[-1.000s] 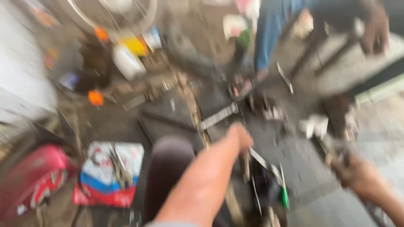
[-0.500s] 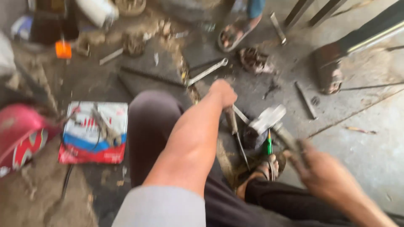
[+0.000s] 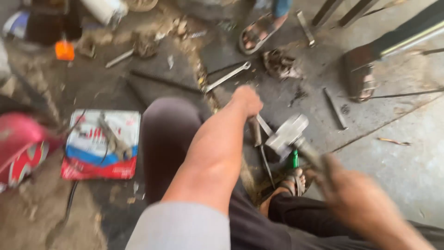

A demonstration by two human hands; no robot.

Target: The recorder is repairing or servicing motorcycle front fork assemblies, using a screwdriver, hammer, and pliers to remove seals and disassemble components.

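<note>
The left hand is closed in a fist around the top of a slim dark rod that it stands upright on the floor, just past the person's knee. The fingers are curled tight about it, which would keep the rod steady and pointing down. The right hand is blurred with motion; it seems wrapped round the handle of a hammer, though I cannot tell how the fingers lie. The hammer's pale block head hangs just beside the rod and a little lower than the fist, turned toward it, as one holds a hammer to drive something in. A green-handled tool lies under the head, next to the person's sandalled foot.

The floor is grey concrete, oil-stained on the left and cleaner on the right, and it serves as the workplace; there is no table. A spanner lies well beyond the fist, with a greasy chain heap near it. A flat red, white and blue box carries pliers at the left, beside a red shell. Another person's sandalled foot stands at the top edge.
</note>
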